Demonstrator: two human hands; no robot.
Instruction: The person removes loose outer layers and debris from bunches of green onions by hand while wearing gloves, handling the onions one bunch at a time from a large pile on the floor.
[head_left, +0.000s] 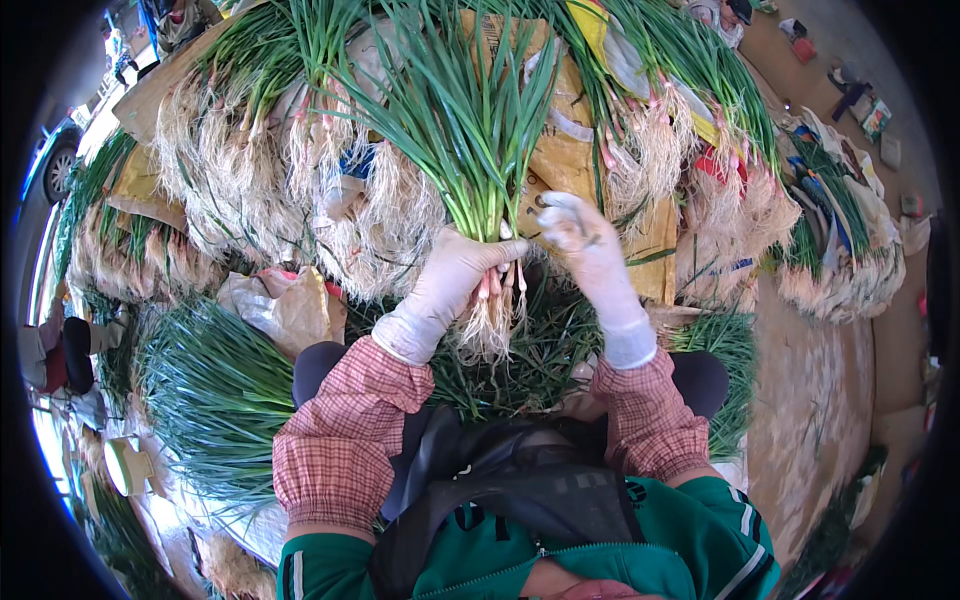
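My left hand (461, 266), in a pale thin glove, grips a bunch of green garlic or similar long-leaved onion greens (487, 150). Its thumb lies across the stems just above the pinkish bases. The leaves fan upward and away from me, and pale roots (487, 322) hang below the hand. To the right of the bunch is my right hand (581, 229), gloved too and raised with fingers curled. Whether anything is pinched in those fingers is unclear. Loose green leaves (517, 375) lie below, between my knees.
Rooted bunches (225, 150) are heaped ahead, with more at right (667, 135), over yellow woven sacks (577, 165). Leafy piles sit beside my left knee (217, 397) and right knee (716, 352). Another person (724, 19) is at the upper right, and a vehicle wheel (60, 172) at far left.
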